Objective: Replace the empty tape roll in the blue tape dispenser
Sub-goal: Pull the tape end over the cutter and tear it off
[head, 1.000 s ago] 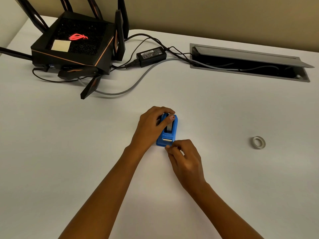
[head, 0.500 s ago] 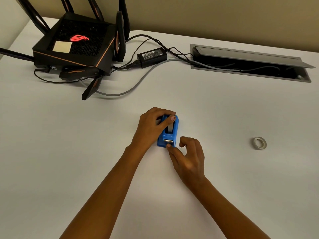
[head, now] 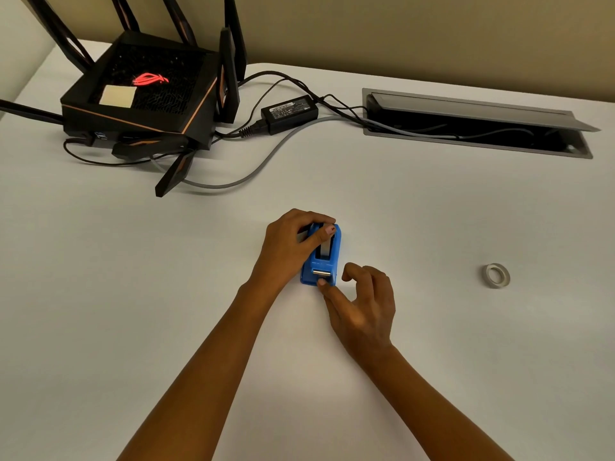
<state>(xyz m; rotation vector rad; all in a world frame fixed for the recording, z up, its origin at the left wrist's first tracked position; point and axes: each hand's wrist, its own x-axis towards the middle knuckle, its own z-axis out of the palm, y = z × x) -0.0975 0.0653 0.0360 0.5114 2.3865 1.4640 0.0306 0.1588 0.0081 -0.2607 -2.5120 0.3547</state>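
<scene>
Head view: one blue tape dispenser (head: 322, 261), two hands.

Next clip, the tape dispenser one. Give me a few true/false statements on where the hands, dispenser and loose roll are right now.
1. The left hand grips the blue tape dispenser at its far end. True.
2. The right hand holds the loose tape roll. False: the roll lies alone on the table, off to the right.
3. The right thumb touches the dispenser's near end by the metal cutter. True.
4. The dispenser is lifted off the table. False: it rests on it.
</scene>
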